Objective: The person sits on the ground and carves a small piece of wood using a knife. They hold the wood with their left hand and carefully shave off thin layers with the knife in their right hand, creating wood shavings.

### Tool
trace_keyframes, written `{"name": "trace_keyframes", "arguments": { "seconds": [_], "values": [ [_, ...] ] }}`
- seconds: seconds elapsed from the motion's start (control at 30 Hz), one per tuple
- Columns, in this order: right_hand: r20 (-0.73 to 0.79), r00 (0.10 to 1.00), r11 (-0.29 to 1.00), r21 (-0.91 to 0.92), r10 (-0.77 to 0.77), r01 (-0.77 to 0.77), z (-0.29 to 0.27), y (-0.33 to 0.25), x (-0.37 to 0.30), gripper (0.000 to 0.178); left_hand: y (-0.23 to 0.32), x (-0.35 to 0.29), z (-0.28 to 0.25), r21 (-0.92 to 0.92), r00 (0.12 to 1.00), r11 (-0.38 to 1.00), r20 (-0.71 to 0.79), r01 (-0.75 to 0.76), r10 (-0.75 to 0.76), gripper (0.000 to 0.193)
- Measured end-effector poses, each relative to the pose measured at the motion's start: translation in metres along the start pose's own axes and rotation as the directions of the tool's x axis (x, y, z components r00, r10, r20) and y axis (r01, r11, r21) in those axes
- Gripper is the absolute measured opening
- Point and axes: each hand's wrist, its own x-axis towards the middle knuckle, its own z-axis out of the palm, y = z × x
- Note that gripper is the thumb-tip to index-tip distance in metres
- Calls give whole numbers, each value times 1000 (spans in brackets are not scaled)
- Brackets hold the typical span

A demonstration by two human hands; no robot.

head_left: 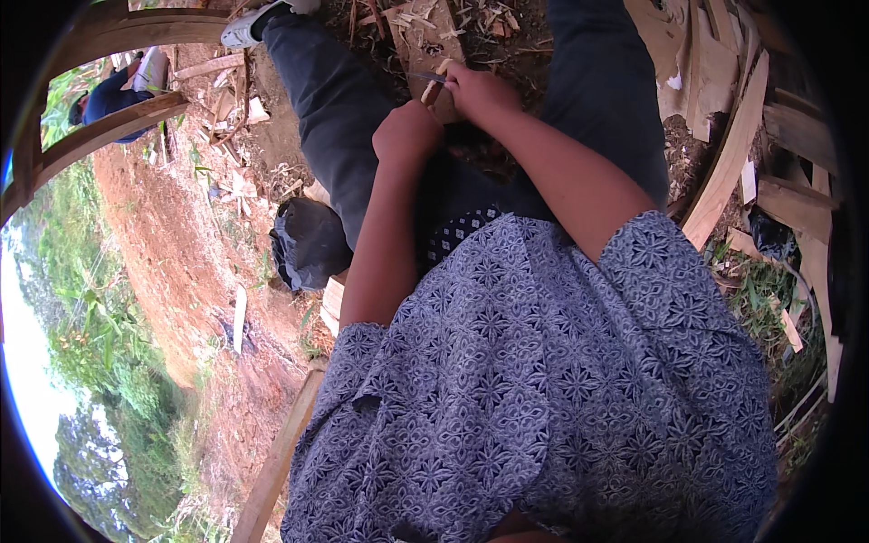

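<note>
The right hand is clamped on a knife, its blade pointing left over a small stick so the edge can bite the wood. The left hand is curled in a fist just near of it, likely bracing the stick's near end, though that grip is hidden. Both sit far in the scene, between the dark-trousered legs. Shavings litter the ground beyond; planks lie right, a black bag left.
</note>
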Motion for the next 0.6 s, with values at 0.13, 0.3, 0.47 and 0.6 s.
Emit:
{"name": "trace_keyframes", "arguments": {
  "seconds": [0.13,0.3,0.47,0.6],
  "values": [
    [8,988,986,68,152,-152,-8,38,38,18,4,-4,2,8,1000,1000,-10,-12,12,36],
    [-19,997,980,181,-79,81,-15,51,19,20,3,-2,2,20,1000,1000,-8,-11,12,36],
    [81,994,969,242,-68,47,-4,26,-22,25,3,-2,0,28,1000,999,-6,17,-16,37],
    [145,989,989,143,25,-46,-25,-8,-32,20,0,-3,5,51,1000,999,-26,-1,2,34]
  ]
}}
